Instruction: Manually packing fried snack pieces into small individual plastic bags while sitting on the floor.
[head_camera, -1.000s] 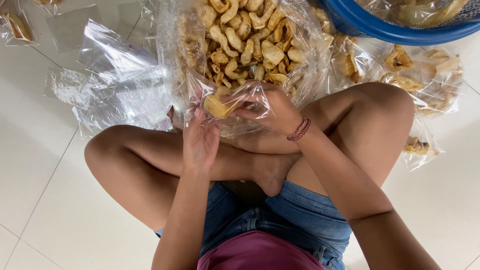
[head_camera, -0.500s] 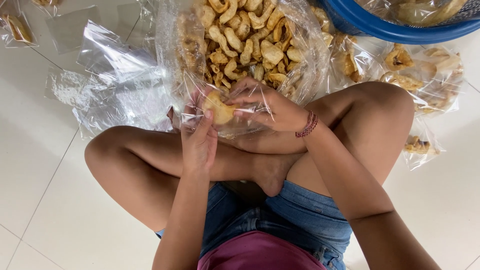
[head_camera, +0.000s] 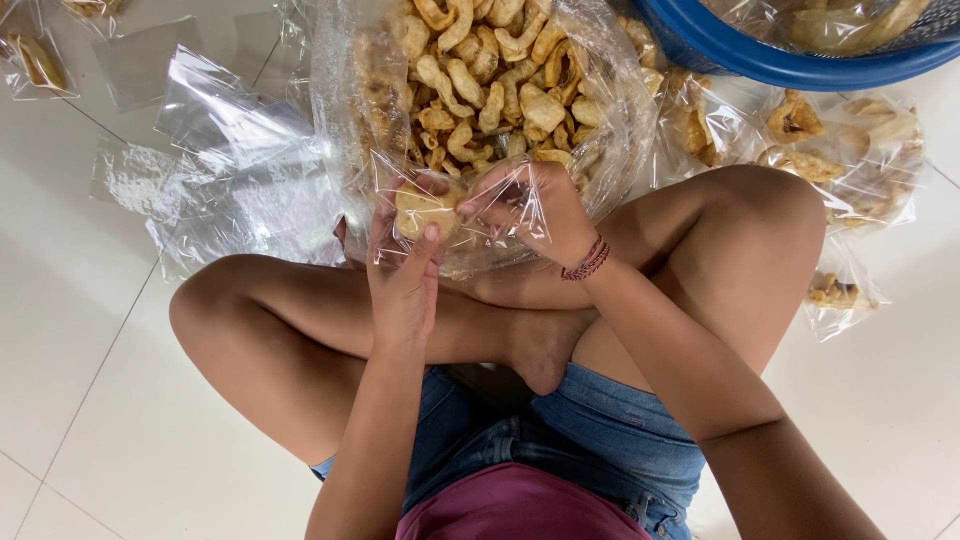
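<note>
A small clear bag (head_camera: 440, 215) is held up between both hands, just in front of the large clear sack of fried crackers (head_camera: 480, 110) at 12 o'clock. The left hand (head_camera: 405, 275) is closed on the bag's near edge, thumb pressed up against the film, with one pale cracker piece (head_camera: 420, 205) seen inside the bag. The right hand (head_camera: 530, 210) is curled shut on the bag's other side, fingers pinched into the plastic; a beaded bracelet (head_camera: 588, 260) is worn at its wrist. Compared with one second ago, the cracker piece is no longer held bare at the sack's mouth: it is now enclosed by the film, and the right hand has been drawn in from the sack to meet the left. From this it is judged that one piece has been transferred into the small bag and that filling is at an early stage. Loose empty clear bags (head_camera: 210, 160) are noted on the tiled floor (head_camera: 90, 400) at 10 o'clock. Filled packets (head_camera: 850, 160) lie at 2 o'clock, beneath the rim of a blue basket (head_camera: 760, 60) at 1 o'clock. The crossed legs are seen below the hands.
</note>
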